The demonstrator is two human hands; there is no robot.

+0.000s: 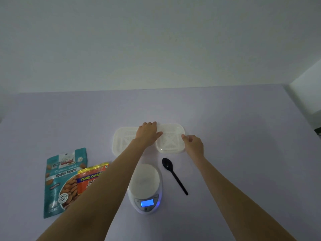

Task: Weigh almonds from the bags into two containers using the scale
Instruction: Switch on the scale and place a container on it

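Both left hand (148, 134) and right hand (193, 145) grip the right container (171, 139); forearm (111, 178) half-hides orange bag (88, 180).

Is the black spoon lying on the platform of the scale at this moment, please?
No, the black spoon lies on the table to the right of the scale, whose white platform holds nothing.

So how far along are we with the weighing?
Barely started. Done: the scale is lit, its platform bare. In hand: the left hand and right hand hold the right container by its edges. To do: it and the left container look empty; the teal bag and orange bag lie beside the scale, the spoon untouched.
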